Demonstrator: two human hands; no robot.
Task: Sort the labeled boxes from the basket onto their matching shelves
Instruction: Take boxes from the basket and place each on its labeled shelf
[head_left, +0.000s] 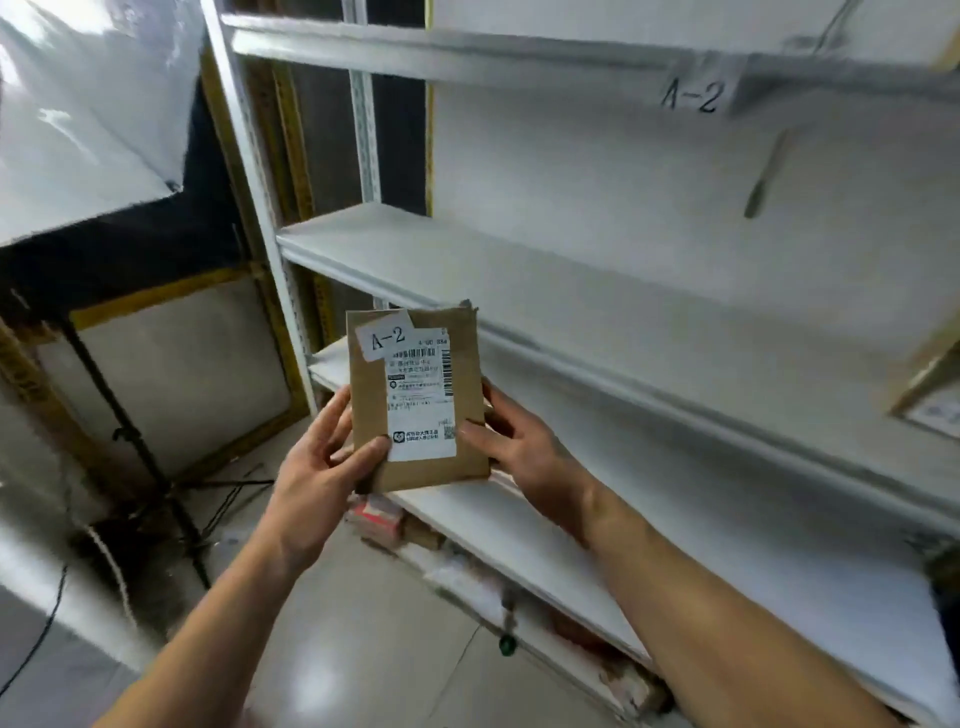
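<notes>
Clasping flat brown cardboard box (415, 400) (paper tag "A-2" (385, 336)): left grip (322, 462), right grip (519, 447).

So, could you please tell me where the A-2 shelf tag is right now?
In the head view it is upper right: the A-2 shelf tag sticks on the front edge of the upper shelf, above the A-2 box.

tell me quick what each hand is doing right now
Left hand: grips the A-2 box by its left edge.
Right hand: grips the same box by its right edge.
</notes>
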